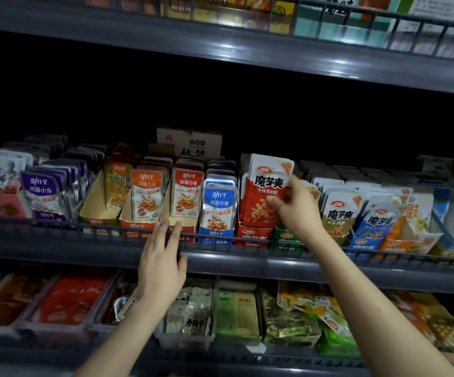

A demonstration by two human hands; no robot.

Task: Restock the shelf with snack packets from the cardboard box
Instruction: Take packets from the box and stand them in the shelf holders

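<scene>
My right hand [293, 206] grips a red and white snack packet [268, 186] by its right edge, holding it upright over the red display box [253, 235] on the middle shelf [315, 263]. My left hand [162, 261] rests flat with fingers spread on the shelf's front rail, below the orange packet boxes [147, 197]. A blue packet [219, 205] stands just left of the red packet. A cardboard box [190, 141] sits at the back of the shelf, dim and partly hidden behind the rows.
Rows of purple [42, 191], green [340, 213] and blue packets [378, 224] fill the middle shelf. The shelf above [274, 53] overhangs closely. Trays of packets [190, 314] line the lower shelf beneath my arms.
</scene>
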